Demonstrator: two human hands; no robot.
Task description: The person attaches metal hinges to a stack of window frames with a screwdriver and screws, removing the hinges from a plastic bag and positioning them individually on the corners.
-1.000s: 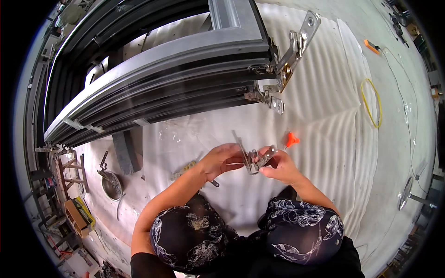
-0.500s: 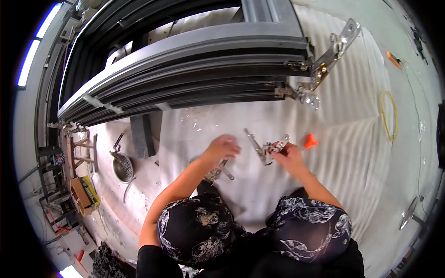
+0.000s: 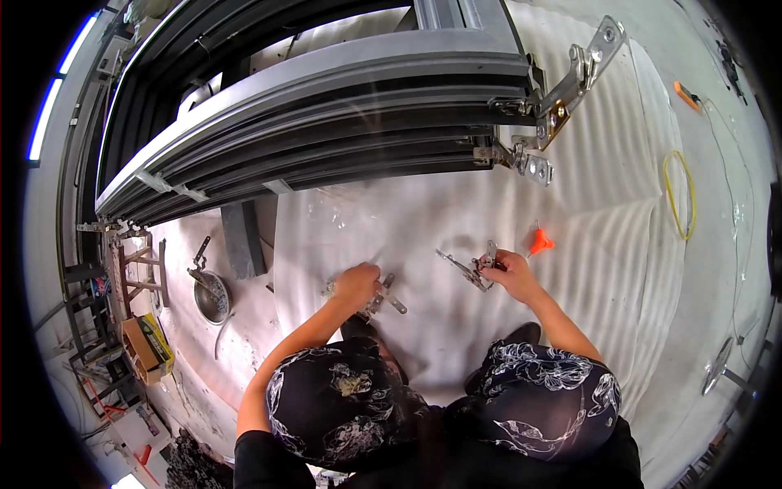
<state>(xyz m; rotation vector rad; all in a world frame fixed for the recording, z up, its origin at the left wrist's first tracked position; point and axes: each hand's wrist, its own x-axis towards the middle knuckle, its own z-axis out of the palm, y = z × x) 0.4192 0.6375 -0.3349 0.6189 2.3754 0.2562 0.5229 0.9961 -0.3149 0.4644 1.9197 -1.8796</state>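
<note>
In my right hand is a jointed metal hinge, pinched between thumb and fingers, one arm of it pointing to the left. My left hand is lowered over a second metal hinge in front of my left foot. Its fingers are curled round this hinge, whose plates stick out on both sides; the fingertips are hidden. Just right of my right hand lies an orange three-lobed hand tool with a thin shaft.
A large dark metal frame spans the far side, with hinge arms jutting from its right corner. To the left are a metal bowl, a grey block and a cardboard box. A yellow loop lies right on the white sheet.
My left hand has moved down and left onto the hinge by my left foot. The hinge in my right hand has turned a little, and that hand has barely moved.
</note>
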